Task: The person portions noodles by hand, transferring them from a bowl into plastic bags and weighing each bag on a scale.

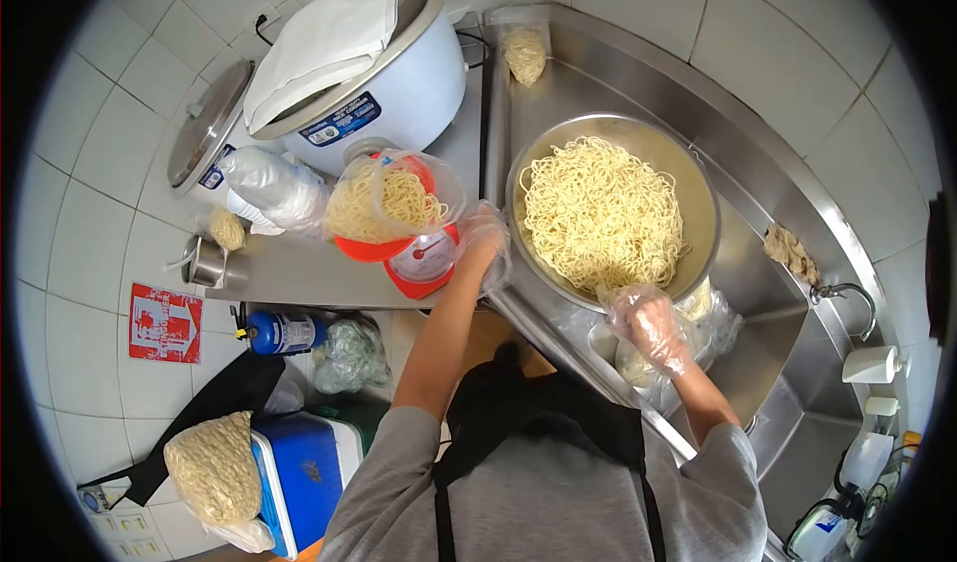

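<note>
Yellow noodles (603,208) fill much of a wide metal bowl (706,198) at the sink. My right hand (653,328), in a clear plastic glove, is at the bowl's near rim with its fingers curled in at the edge of the noodles. A red kitchen scale (421,263) with a round dial stands to the left. On its red pan (369,250) rests a clear plastic container (454,188) holding more noodles. My left hand (485,241), also gloved, is close beside the scale's right side; the loose glove blurs its fingers.
Behind the scale stands a large pale blue cooker (419,93) with a white cloth (319,63) on top. A bag of noodles (523,53) lies at the sink's far corner. A faucet (847,298) is at right, a blue cooler (309,472) at lower left.
</note>
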Demonstrator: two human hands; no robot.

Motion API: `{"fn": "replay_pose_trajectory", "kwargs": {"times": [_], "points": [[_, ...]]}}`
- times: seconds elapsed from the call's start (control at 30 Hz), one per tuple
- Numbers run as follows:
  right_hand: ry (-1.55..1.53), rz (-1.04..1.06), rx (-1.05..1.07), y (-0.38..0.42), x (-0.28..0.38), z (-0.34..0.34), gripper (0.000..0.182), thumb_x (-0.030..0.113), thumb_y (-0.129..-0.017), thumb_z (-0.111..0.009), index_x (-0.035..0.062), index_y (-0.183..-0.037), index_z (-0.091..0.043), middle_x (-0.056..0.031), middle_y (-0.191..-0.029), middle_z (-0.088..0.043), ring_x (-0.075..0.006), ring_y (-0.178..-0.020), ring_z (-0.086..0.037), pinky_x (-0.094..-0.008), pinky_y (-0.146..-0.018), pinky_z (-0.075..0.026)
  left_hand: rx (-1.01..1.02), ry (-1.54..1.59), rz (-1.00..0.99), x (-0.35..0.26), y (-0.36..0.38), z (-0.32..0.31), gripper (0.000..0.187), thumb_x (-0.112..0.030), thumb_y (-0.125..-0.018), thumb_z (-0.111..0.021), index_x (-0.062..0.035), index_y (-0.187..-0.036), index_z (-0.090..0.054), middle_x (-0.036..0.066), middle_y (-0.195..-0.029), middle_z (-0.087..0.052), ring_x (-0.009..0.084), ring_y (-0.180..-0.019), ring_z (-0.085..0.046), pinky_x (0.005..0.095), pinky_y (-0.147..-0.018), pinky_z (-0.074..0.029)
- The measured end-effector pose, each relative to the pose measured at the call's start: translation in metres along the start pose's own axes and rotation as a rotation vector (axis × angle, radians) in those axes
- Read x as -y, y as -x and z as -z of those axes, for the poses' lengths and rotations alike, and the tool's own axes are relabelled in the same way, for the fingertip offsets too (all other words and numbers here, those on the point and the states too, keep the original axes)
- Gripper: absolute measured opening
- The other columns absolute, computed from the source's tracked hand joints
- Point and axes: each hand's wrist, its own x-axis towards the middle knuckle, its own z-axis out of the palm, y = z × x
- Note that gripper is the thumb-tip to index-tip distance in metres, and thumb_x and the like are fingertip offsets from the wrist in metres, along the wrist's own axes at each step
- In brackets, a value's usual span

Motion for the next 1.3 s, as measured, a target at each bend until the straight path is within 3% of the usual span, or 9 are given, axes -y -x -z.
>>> {"fn": "replay_pose_trajectory", "kwargs": {"times": [0.13,0.2,0.43,0.53,0.6,0.7,0.83,1.1,1.3], "points": [[-0.042,0.026,0.015,-0.001,-0.004,0.003,0.03,0.011,-0.066,-0.07,0.0091,-0.095,-0.065,-0.0063,-0.067,-0.06,-0.0229,-0.062,-0.06,-0.0351,-0.058,-0.049,-0.018,0.175,0.133,-0.012,0.024,0.057,0.03,-0.026,-0.071,-0.069,-0.0062,-0.094,-0.068,0.015,-0.093,-0.066,0.0309,-0.09,-0.064,0.0421,-0.078,-0.051],[-0.045,0.039,-0.043,-0.007,0.006,0.007,0.019,0.01,-0.068,-0.067,0.0076,-0.087,-0.065,-0.0077,-0.065,-0.059,-0.0246,-0.06,-0.059,-0.0361,-0.057,-0.048,-0.13,0.699,-0.108,-0.014,0.046,0.084,0.033,-0.031,-0.077,-0.064,-0.0045,-0.096,-0.066,0.02,-0.094,-0.065,0.0354,-0.092,-0.062,0.043,-0.083,-0.048],[-0.021,0.002,0.029,-0.024,0.032,-0.009,0.007,0.01,-0.072,-0.06,0.0061,-0.078,-0.063,-0.0111,-0.066,-0.059,-0.0281,-0.061,-0.058,-0.0393,-0.057,-0.047,-0.286,0.423,-0.465,-0.061,0.102,0.098,0.037,-0.039,-0.083,-0.057,-0.0098,-0.104,-0.065,0.018,-0.101,-0.064,0.0339,-0.097,-0.06,0.0441,-0.087,-0.046],[-0.066,0.055,-0.027,-0.032,0.039,-0.009,0.01,0.014,-0.074,-0.067,0.0039,-0.075,-0.064,-0.0128,-0.065,-0.058,-0.03,-0.06,-0.057,-0.04,-0.058,-0.047,-0.042,0.379,-0.405,-0.049,0.121,0.1,0.033,-0.036,-0.085,-0.055,-0.0143,-0.109,-0.064,0.011,-0.104,-0.064,0.0313,-0.096,-0.06,0.0426,-0.087,-0.046],[-0.34,0.045,-0.144,-0.049,0.044,0.008,0.014,0.012,-0.074,-0.07,0.0017,-0.082,-0.066,-0.0129,-0.07,-0.062,-0.0255,-0.06,-0.059,-0.0357,-0.058,-0.048,-0.46,0.468,-0.699,-0.026,0.138,0.1,0.028,-0.033,-0.088,-0.05,-0.0164,-0.105,-0.066,0.007,-0.102,-0.065,0.0302,-0.088,-0.061,0.0405,-0.083,-0.047],[-0.752,-0.254,-0.093,-0.101,0.071,0.074,0.02,0.008,-0.08,-0.062,0.0014,-0.099,-0.067,-0.0176,-0.087,-0.067,-0.0256,-0.069,-0.065,-0.0321,-0.063,-0.051,-0.463,0.451,-0.422,-0.009,0.184,0.158,0.026,-0.026,-0.087,-0.05,-0.0098,-0.099,-0.066,0.013,-0.085,-0.065,0.0298,-0.087,-0.061,0.0405,-0.077,-0.047],[-0.604,0.327,-0.218,-0.194,0.114,0.074,0.021,0.007,-0.08,-0.058,0.0016,-0.099,-0.065,-0.0197,-0.087,-0.063,-0.034,-0.079,-0.06,-0.0388,-0.073,-0.048,-0.425,-0.268,-0.205,0.028,0.179,0.196,0.024,-0.026,-0.087,-0.049,-0.016,-0.105,-0.062,0.01,-0.083,-0.065,0.0298,-0.074,-0.062,0.0429,-0.066,-0.049],[-0.007,0.31,0.243,-0.295,0.153,0.006,0.018,0.003,-0.071,-0.058,-0.0035,-0.087,-0.065,-0.0241,-0.086,-0.063,-0.0397,-0.085,-0.062,-0.0415,-0.073,-0.051,-0.485,-0.345,-0.129,0.091,0.147,0.195,0.017,-0.024,-0.083,-0.053,-0.0114,-0.09,-0.062,0.014,-0.08,-0.064,0.0311,-0.073,-0.063,0.0431,-0.063,-0.049],[-0.211,0.275,-0.05,-0.327,0.166,0.047,0.016,0.016,-0.072,-0.063,0.0007,-0.077,-0.067,-0.0214,-0.082,-0.064,-0.037,-0.085,-0.063,-0.0408,-0.078,-0.05,-0.794,-0.216,-0.291,0.104,0.146,0.239,0.017,-0.024,-0.081,-0.056,-0.0093,-0.084,-0.063,0.014,-0.077,-0.064,0.0317,-0.072,-0.063,0.0429,-0.064,-0.049]]}}
